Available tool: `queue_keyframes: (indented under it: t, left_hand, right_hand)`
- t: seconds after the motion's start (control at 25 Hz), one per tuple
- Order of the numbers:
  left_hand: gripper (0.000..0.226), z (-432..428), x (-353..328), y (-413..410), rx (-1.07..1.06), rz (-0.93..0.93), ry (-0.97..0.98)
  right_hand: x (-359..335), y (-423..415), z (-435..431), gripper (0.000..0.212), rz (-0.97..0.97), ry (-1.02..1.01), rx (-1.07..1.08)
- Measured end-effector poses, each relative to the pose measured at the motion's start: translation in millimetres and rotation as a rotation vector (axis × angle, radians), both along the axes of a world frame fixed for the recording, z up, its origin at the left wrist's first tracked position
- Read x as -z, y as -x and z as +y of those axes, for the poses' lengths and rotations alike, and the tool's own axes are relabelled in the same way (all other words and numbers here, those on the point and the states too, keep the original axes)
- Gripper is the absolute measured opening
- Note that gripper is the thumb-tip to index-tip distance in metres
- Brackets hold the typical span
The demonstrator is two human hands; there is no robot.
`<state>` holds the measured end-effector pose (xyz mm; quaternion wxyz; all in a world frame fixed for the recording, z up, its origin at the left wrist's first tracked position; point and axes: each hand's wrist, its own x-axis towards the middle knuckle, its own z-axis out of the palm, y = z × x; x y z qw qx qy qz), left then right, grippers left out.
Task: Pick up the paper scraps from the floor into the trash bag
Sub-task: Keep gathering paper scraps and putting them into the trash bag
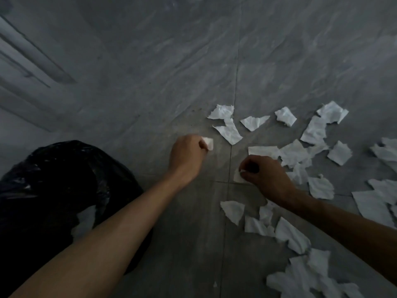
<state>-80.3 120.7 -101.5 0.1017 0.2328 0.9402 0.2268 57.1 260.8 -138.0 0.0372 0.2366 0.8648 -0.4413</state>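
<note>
Several torn white paper scraps [315,130] lie scattered over the grey tiled floor [171,61], mostly to the right. My left hand [187,157] is closed around a small white scrap [208,143] that sticks out past its fingers. To its right, my right hand [265,175] pinches another small scrap [238,176] down at floor level. A black trash bag [49,181] stands open at the lower left, beside my left forearm, with one pale scrap [84,220] showing inside it.
A pale wall base or door frame [28,67] runs along the upper left. More scraps [300,274] pile up at the lower right, under my right forearm. Tile joints cross between my hands.
</note>
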Motion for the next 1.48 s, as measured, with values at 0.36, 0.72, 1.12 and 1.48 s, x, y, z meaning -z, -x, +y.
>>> queue_keyframes:
  t: [0.36, 0.72, 1.12, 1.48]
  left_hand:
    - [0.015, -108.1, -153.0, -31.7, 0.039, -0.022, -0.417]
    - [0.014, -272.6, -138.1, -22.5, -0.311, 0.131, -0.174]
    - [0.030, -263.3, -119.1, -24.5, -0.308, 0.039, 0.096]
    - [0.022, -77.7, -145.4, -116.5, 0.239, -0.124, -0.108]
  right_hand:
    - [-94.9, 14.6, -57.4, 0.009, 0.198, 0.240, 0.030]
    - [-169.7, 71.3, -194.2, 0.005, 0.501, 0.286, -0.234]
    - [-159.3, 87.7, -214.7, 0.028, 0.392, -0.145, -0.447]
    - [-142.8, -89.4, -37.0, 0.017, -0.048, -0.321, -0.416]
